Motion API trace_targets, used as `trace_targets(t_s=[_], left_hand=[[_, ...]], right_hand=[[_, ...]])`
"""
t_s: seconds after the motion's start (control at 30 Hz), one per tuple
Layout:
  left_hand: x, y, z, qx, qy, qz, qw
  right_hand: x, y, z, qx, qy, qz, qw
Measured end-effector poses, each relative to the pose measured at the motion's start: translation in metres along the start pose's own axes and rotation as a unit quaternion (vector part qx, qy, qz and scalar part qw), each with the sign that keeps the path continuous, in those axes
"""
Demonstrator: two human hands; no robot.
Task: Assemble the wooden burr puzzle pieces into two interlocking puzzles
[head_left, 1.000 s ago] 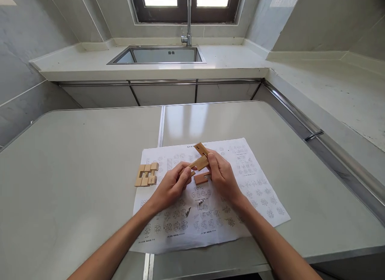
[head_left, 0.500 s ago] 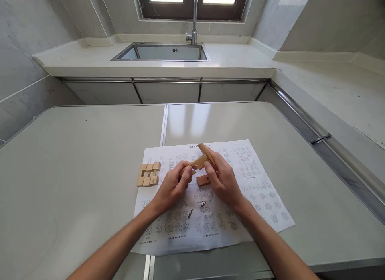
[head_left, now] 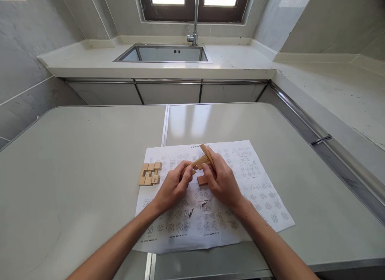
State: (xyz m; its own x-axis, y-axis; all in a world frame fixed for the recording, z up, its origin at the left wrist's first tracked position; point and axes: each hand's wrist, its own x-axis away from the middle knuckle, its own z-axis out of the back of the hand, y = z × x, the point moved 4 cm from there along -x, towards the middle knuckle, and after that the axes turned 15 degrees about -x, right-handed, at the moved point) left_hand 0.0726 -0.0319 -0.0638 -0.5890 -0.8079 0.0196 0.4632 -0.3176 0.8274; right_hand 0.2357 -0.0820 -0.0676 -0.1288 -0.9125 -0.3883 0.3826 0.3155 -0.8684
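Observation:
Above a printed sheet (head_left: 249,191), my left hand (head_left: 176,183) pinches a light notched wooden puzzle piece (head_left: 199,162) between thumb and fingers. My right hand (head_left: 224,179) is closed on a second wooden puzzle piece (head_left: 207,152), tilted up and away, which meets the first piece. Whether the two are interlocked I cannot tell. A reddish-brown wooden block (head_left: 201,181) lies on the sheet just below the hands, partly hidden by my right thumb. To the left, several light notched wooden pieces (head_left: 144,179) rest side by side at the sheet's edge.
The sheet, with small line diagrams and a few torn spots, lies on a pale table (head_left: 90,159) with a metal seam. Behind it stand a white counter (head_left: 240,61), a sink (head_left: 168,53) and a faucet (head_left: 195,29). A metal rail (head_left: 300,109) runs along the right.
My right thumb has shifted slightly left and covers more of the reddish-brown block. Both hands keep their hold on the wooden pieces. The whole view has shifted a little.

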Motion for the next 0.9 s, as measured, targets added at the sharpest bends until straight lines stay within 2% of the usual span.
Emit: trace_targets(t_s=[0.33,0.5,0.9], left_hand=[[0.0007,0.0037,0.0019,-0.013,-0.003,0.004,1.000],[-0.0001,0.0045,0.0019,-0.004,-0.012,-0.011,1.000],[0.0002,0.0032,0.0034,0.003,-0.017,-0.014,1.000]], right_hand=[[0.0008,0.0003,-0.0014,0.011,-0.013,-0.015,1.000],[0.0021,0.0001,-0.0048,-0.011,-0.048,0.007,0.999],[0.0030,-0.0005,-0.0056,-0.013,-0.077,0.012,0.997]])
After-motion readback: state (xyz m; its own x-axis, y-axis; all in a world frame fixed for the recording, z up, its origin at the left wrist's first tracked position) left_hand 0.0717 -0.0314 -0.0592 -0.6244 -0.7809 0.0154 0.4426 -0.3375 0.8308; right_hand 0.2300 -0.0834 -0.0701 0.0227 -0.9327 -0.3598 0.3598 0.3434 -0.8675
